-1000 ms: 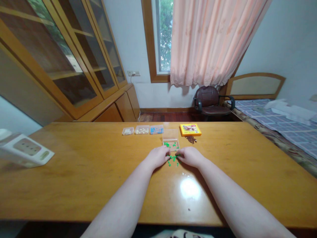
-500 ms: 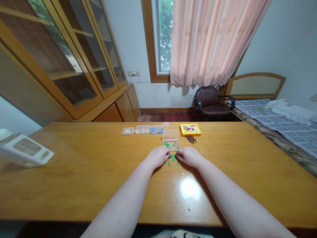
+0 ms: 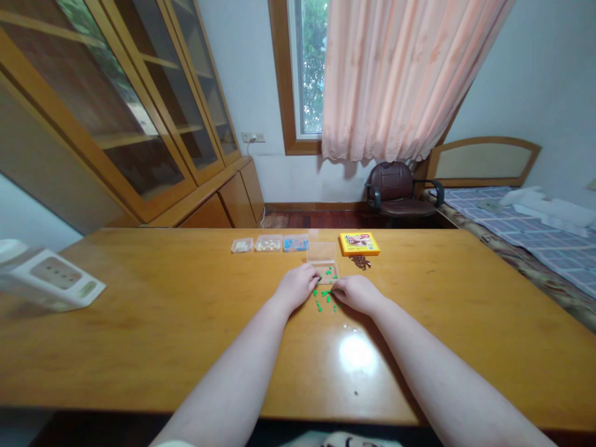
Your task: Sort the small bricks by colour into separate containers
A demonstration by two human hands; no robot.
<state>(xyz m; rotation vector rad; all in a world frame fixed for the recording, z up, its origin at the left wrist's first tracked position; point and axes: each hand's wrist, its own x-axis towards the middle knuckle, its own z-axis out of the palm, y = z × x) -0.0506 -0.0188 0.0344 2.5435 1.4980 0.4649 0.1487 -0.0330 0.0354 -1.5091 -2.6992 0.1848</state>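
Observation:
A clear plastic box [image 3: 321, 283] lies open on the table in front of me, its lid [image 3: 321, 251] tipped back on the far side. Small green pieces [image 3: 328, 271] are scattered inside. My left hand [image 3: 298, 287] is at the box's left side, fingers closed over its near left part; what they hold is too small to make out. Just in front of the box, my right hand [image 3: 354, 293] pinches at a small green piece at the right of a loose group. More green pieces [image 3: 319, 305] lie on the tabletop between my hands.
Three clear boxes stand farther left, one with blue pieces [image 3: 296, 243] and one with cream pieces [image 3: 269, 243]. A yellow box [image 3: 359, 244] lies at the back right, brown pieces [image 3: 361, 262] before it. A white container [image 3: 56, 276] stands at the left on the wooden table [image 3: 186, 335].
My left hand has moved forward and slightly left, from the loose green pieces to the box's left side. My right hand stays by the green pieces. The view has shifted slightly.

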